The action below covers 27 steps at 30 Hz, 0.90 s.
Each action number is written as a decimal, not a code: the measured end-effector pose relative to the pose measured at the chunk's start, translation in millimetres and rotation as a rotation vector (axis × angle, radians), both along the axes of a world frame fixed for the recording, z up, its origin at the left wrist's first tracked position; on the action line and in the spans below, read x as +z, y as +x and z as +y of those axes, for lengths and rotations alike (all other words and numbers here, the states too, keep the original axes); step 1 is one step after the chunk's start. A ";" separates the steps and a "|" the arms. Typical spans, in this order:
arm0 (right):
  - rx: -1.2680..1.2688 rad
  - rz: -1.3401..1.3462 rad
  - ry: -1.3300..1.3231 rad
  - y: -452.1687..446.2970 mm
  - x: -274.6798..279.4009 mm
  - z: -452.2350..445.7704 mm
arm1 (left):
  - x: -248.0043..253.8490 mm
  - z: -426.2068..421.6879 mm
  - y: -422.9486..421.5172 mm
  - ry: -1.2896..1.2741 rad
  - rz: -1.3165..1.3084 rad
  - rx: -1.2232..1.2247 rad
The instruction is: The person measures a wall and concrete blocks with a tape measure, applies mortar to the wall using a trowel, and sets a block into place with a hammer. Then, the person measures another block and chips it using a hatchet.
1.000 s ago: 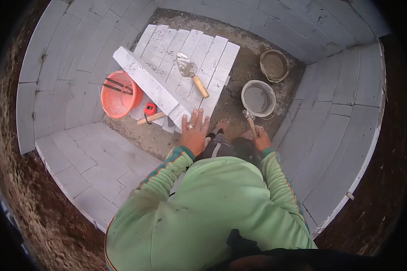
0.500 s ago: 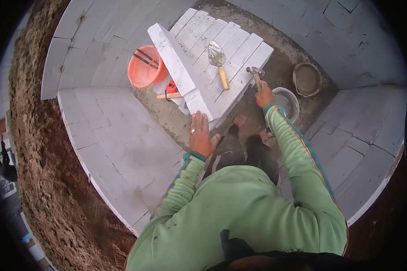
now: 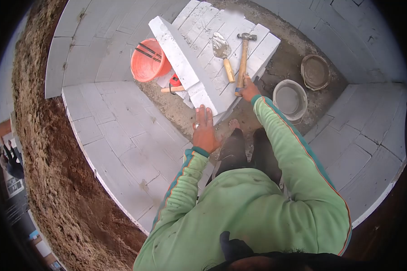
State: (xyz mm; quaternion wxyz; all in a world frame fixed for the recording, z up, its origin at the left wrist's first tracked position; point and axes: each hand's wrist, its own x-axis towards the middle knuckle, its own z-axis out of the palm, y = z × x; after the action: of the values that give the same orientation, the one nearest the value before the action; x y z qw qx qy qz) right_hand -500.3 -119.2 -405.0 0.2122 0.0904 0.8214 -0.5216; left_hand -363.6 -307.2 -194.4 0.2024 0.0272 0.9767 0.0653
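My left hand [image 3: 205, 134] lies with fingers stretched out on the near end of a long white block [image 3: 178, 61], which stands on edge beside a stack of white blocks [image 3: 264, 45]. My right hand [image 3: 248, 90] has its fingers around the lower end of the handle of a hammer [image 3: 243, 58]. The hammer's metal head points away from me over the stack. Just left of it, a trowel [image 3: 221, 47] with a wooden handle lies on the blocks.
An orange bucket [image 3: 144, 67] with dark rods inside stands left of the long block, near a red tape measure [image 3: 175, 81] and a wooden handle [image 3: 172, 89]. On the right are a grey bucket [image 3: 290, 100] and a round pan [image 3: 315, 72]. Grey block walls [image 3: 108, 122] surround me.
My right hand has moved left and forward with the hammer, which now extends over the stack beside the trowel. My left hand stays at the long block's near end.
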 end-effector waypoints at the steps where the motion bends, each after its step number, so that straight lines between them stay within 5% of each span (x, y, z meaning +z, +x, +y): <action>1: 0.099 -0.030 -0.002 18.8 5.1 5.5 | -2.1 -0.2 -0.2 0.019 0.012 -0.023; 2: 0.194 0.058 -0.017 44.8 -33.7 1.4 | -3.3 -3.4 1.9 0.015 0.004 -0.048; 4: 0.238 -0.034 0.044 97.6 -2.9 9.1 | -11.0 -15.8 8.3 0.118 0.120 -0.152; 5: 0.229 0.043 0.039 135.3 -68.2 -2.5 | -13.0 -21.9 10.6 0.136 0.160 -0.211; 6: 0.265 -0.155 0.018 156.6 -33.9 18.1 | -12.6 -26.1 10.1 0.226 0.180 -0.243; 10: 0.104 -0.408 0.194 256.1 -93.2 72.0 | -23.8 -62.9 6.7 0.313 0.224 -0.456; 13: -0.295 -0.392 0.395 340.6 6.6 97.9 | -17.5 -89.3 -18.6 0.482 0.182 -0.500; 14: -0.371 -0.561 0.452 364.8 1.5 93.7 | -13.9 -91.9 -32.6 0.506 0.235 -0.558; 20: -1.182 -0.556 0.422 505.4 -14.3 -52.7 | -40.1 -122.9 -163.2 0.200 0.523 -0.788; 23: -0.591 -0.720 0.533 558.4 -99.4 -163.8 | -64.5 -126.9 -208.9 0.063 0.506 -0.763; 24: -0.152 -0.651 0.682 556.0 -97.8 -204.2 | -69.4 -128.4 -216.2 0.026 0.507 -0.749; 27: -0.246 -0.696 0.462 529.1 -73.9 -263.9 | -68.1 -123.9 -214.2 0.007 0.520 -0.743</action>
State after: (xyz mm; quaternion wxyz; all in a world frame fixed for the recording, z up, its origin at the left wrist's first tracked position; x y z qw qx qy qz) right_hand 28.8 -383.0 -478.9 0.3868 0.4030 0.7794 -0.2838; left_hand -577.8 -431.1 -262.5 -0.0400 0.3920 0.9189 -0.0174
